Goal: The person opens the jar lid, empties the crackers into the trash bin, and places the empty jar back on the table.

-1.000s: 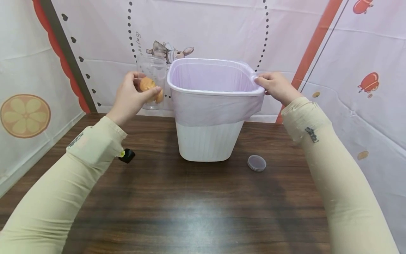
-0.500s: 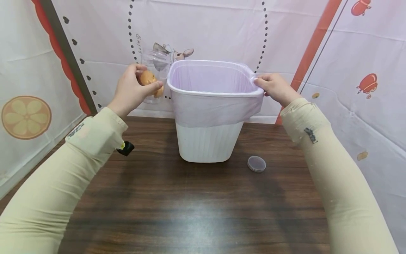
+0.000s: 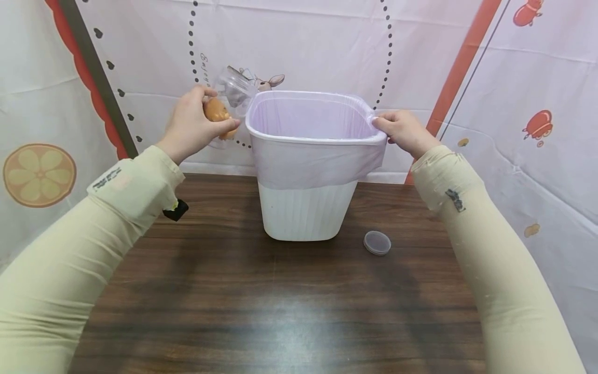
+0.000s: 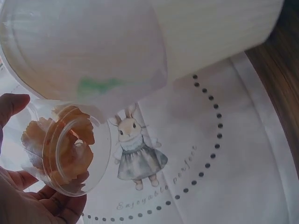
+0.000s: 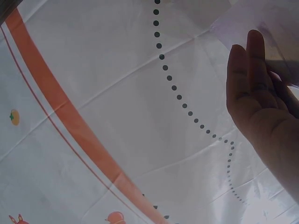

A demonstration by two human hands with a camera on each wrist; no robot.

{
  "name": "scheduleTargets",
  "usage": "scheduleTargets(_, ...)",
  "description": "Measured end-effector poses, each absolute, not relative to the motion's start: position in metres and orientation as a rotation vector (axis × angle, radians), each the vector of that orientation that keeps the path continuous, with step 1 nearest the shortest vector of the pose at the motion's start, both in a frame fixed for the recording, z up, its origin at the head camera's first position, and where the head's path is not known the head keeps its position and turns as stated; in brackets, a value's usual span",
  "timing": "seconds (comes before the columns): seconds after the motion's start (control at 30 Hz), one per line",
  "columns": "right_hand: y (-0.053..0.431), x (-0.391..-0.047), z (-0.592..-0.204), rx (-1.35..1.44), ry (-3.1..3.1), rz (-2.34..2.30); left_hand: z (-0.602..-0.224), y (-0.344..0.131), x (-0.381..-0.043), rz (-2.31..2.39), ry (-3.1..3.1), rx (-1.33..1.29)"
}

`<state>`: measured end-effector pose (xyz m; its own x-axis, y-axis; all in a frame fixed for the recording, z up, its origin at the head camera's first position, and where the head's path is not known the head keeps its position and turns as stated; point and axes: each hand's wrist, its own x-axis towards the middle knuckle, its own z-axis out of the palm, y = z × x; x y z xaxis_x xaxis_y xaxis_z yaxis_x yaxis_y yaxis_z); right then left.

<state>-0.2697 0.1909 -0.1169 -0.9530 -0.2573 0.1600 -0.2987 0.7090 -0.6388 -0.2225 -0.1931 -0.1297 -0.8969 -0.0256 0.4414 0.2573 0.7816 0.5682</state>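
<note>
My left hand [image 3: 189, 122] grips a clear plastic jar [image 3: 237, 87] around its side, raised beside the left rim of a white trash bin [image 3: 303, 213]. The jar leans to the right, its upper end right at the bin's rim. Orange-brown curled pieces, like peel or shell, [image 4: 70, 144] show through the jar wall in the left wrist view. A pale purple trash bag [image 3: 313, 163] lines the bin and folds down over its outside. With thumb and fingers, my right hand [image 3: 404, 130] pinches the bag and rim at the bin's right corner.
A small round clear lid [image 3: 377, 242] lies on the dark wood table [image 3: 224, 311], right of the bin. Behind stands a printed cloth backdrop [image 3: 317, 47], with side panels at left and right. A black strap piece [image 3: 176, 210] hangs under the left cuff.
My left hand has risen slightly and tipped the jar from upright toward the bin, with the orange-brown pieces still inside. The right hand keeps its hold on the rim.
</note>
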Motion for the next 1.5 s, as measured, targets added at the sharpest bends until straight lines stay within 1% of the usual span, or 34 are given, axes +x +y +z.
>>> scheduleTargets(0.4, 0.19, -0.27, -0.119, 0.462, -2.845, 1.082, -0.127, -0.202, -0.234, -0.81, -2.635, -0.155)
scheduleTargets(1.5, 0.191, -0.271, -0.119, 0.48, -2.845, 1.122, -0.097, -0.199, -0.237, -0.35, -2.737, -0.297)
